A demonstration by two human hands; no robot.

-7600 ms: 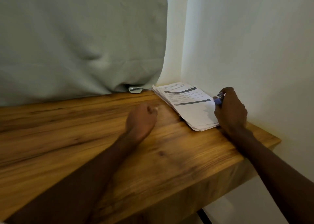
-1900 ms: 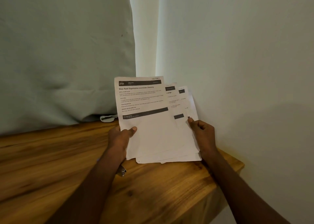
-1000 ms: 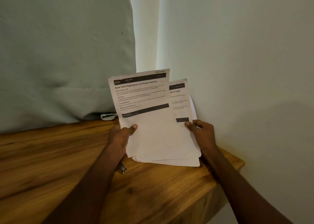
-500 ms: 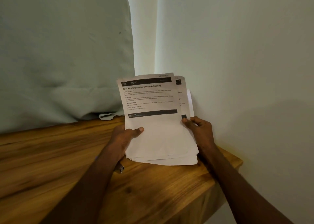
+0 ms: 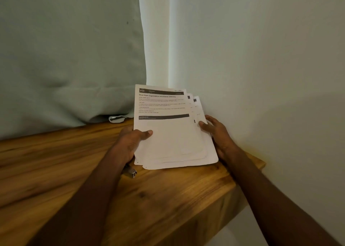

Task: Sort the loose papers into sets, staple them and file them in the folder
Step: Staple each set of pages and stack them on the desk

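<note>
A stack of printed white papers (image 5: 173, 139) is held tilted above the right end of the wooden table (image 5: 56, 163). The top sheet carries black header bars and text; two more sheets fan out at its upper right. My left hand (image 5: 130, 143) grips the stack's left edge, thumb on top. My right hand (image 5: 218, 133) holds the right edge, thumb on the sheets. A small metal stapler (image 5: 131, 171) pokes out on the table under my left wrist. No folder is in view.
A pale green cushion (image 5: 65, 59) leans against the wall behind the table, with a small shiny metal object (image 5: 116, 118) at its base. White walls (image 5: 261, 59) meet in a corner right behind the papers. The table's right edge is just past my right wrist.
Earlier the papers lay flat on the table; both hands lifted them and fanned them. In the last second the stack has come lower and the fanned sheets have closed together.
</note>
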